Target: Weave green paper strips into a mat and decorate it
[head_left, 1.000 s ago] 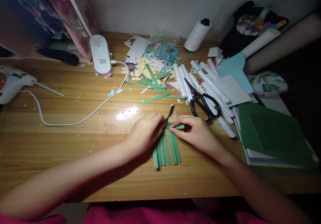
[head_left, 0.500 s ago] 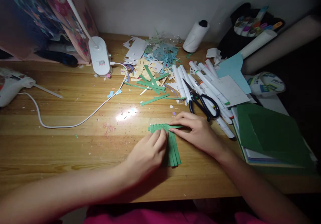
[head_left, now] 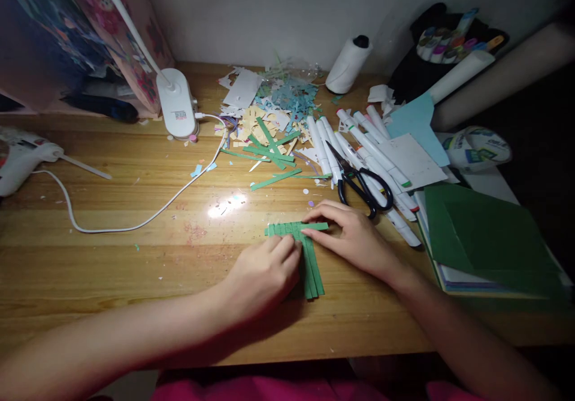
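Green paper strips [head_left: 311,263] on the tbl [head_left: 148,269], approx ctr of view: narrow, matte, one lying crosswise, others overlapping it (woven or folded, can't tell), tails hanging twd 6 o'clock, end of cross strip poking out at 3. R hand [head_left: 354,233]: thumb & index narrow, holding the cross strip. L hand [head_left: 267,272] bunched over the tails; can't tell if pinching. Tbl's near edge at 6, apart. Scissors [head_left: 354,172] near R hand, 2 o'clock, on markers [head_left: 380,156]. Cable [head_left: 108,231] well apart, 9-10, wood btwn. Green sheets [head_left: 489,233] at 3.
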Available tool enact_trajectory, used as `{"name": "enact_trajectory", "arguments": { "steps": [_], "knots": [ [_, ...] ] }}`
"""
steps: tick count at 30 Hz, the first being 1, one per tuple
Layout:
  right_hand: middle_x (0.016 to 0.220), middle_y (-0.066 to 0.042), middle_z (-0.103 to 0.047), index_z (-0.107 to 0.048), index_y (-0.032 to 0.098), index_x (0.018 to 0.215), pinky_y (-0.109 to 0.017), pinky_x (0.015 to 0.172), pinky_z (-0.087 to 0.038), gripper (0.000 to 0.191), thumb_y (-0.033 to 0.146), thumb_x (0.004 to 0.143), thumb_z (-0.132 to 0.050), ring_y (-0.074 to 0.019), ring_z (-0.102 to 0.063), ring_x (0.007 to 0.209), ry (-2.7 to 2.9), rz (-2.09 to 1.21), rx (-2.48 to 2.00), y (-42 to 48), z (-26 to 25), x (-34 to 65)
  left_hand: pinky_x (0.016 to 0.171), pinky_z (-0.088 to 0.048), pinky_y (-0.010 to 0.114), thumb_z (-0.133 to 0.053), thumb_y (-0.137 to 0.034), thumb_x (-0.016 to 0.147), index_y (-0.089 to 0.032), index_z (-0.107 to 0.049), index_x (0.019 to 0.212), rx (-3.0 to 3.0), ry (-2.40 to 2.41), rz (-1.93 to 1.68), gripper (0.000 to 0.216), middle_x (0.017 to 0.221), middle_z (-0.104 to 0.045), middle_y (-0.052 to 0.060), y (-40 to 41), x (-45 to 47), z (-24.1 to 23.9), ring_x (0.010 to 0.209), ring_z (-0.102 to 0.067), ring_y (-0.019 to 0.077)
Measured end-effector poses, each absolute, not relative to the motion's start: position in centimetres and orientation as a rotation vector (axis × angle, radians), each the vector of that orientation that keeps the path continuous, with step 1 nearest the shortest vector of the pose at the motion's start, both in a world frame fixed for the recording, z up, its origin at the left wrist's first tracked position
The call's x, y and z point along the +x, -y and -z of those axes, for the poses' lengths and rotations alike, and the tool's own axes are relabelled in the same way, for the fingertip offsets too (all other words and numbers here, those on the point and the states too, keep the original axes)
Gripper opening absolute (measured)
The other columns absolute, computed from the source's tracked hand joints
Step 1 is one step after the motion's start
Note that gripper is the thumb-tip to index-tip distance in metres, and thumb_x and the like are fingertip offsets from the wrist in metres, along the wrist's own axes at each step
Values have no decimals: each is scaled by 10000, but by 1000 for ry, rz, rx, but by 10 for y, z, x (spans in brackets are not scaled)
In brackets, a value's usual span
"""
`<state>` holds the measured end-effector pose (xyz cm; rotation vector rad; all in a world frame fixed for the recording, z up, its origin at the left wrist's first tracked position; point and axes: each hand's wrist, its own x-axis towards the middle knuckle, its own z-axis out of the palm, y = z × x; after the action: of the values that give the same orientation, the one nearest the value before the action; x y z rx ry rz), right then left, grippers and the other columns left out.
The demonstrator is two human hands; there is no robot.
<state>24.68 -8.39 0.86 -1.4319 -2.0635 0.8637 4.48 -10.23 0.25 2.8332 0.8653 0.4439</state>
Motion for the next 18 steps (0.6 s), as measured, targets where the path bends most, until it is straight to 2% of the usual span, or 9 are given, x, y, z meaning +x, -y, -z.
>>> {"name": "enact_trajectory", "arguments": {
  "steps": [4, 8, 11, 15, 18],
  "knots": [
    [912, -45, -681, -629, 214, 943, -287, 702, -523, 125, 266, 898, -526, -176, -644, 813, 1988, -912, -1418, 83, -13, 249, 622, -507, 315, -402, -215, 935, -131, -561, 863, 2470, -1062, -467, 194, 812, -585, 77, 84, 52, -2, 700, -554, 176],
    [1014, -52, -676, -605, 234, 1073, -328, 825, -516, 213, 287, 869, -574, -196, -637, 926, 2156, -902, -1272, 82, -20, 253, 579, -463, 304, -434, -284, 945, -145, -512, 849, 2390, -1113, -533, 186, 767, -571, 55, 76, 58, 6, 654, -519, 166],
    [1119, -52, -646, -529, 264, 1219, -360, 935, -479, 399, 293, 833, -627, -212, -603, 1057, 2295, -934, -1197, 82, -23, 259, 563, -436, 283, -418, -258, 953, -152, -504, 828, 2403, -1099, -572, 185, 747, -565, 42, 75, 60, 10, 632, -502, 152],
    [1320, -77, -522, -284, 275, 1423, -375, 1019, -430, 759, 281, 779, -685, -225, -524, 1194, 2350, -1038, -1226, 82, -22, 267, 569, -427, 281, -435, -207, 933, -152, -510, 814, 2404, -1081, -575, 151, 745, -557, 39, 74, 60, 12, 643, -503, 156],
    [1345, -82, -484, -277, 286, 1425, -386, 1006, -442, 789, 286, 759, -701, -244, -487, 1226, 2355, -1078, -1272, 83, -20, 268, 570, -429, 282, -443, -181, 917, -149, -509, 821, 2413, -1064, -585, 121, 755, -554, 43, 74, 60, 12, 655, -502, 162]
  ]
}}
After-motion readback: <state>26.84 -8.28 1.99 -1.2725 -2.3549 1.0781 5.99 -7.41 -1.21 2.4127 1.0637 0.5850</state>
